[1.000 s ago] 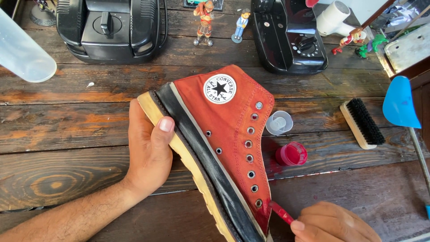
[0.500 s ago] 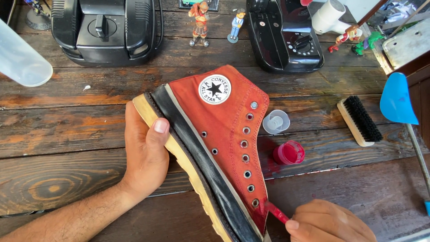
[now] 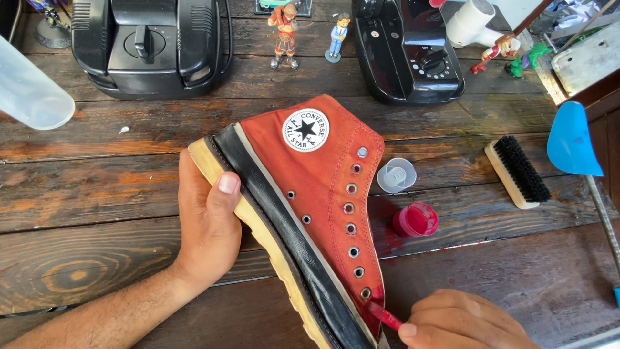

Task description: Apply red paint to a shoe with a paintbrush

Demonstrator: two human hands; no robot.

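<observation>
A red high-top canvas shoe [image 3: 323, 187] with a black and cream sole lies on its side on the wooden table [image 3: 97, 213]. My left hand [image 3: 210, 226] grips the sole, thumb on the black rubber band. At the bottom right, my right hand [image 3: 465, 322] holds a small red-tipped brush [image 3: 385, 317] whose tip touches the canvas near the lowest eyelet. An open pot of red dye [image 3: 415, 219] stands just right of the shoe, with its clear cap [image 3: 396, 175] above it.
A wooden scrub brush with black bristles [image 3: 518, 170] lies at the right, near a blue shoe stand [image 3: 573, 141]. Two black machines [image 3: 150, 45] [image 3: 408, 48] and small figurines [image 3: 285, 33] line the back. A translucent bottle [image 3: 29, 87] juts in at left.
The view has drifted slightly, so everything sits a little left and lower. My right hand has shifted the brush a touch along the shoe's lower edge. My left hand keeps its hold.
</observation>
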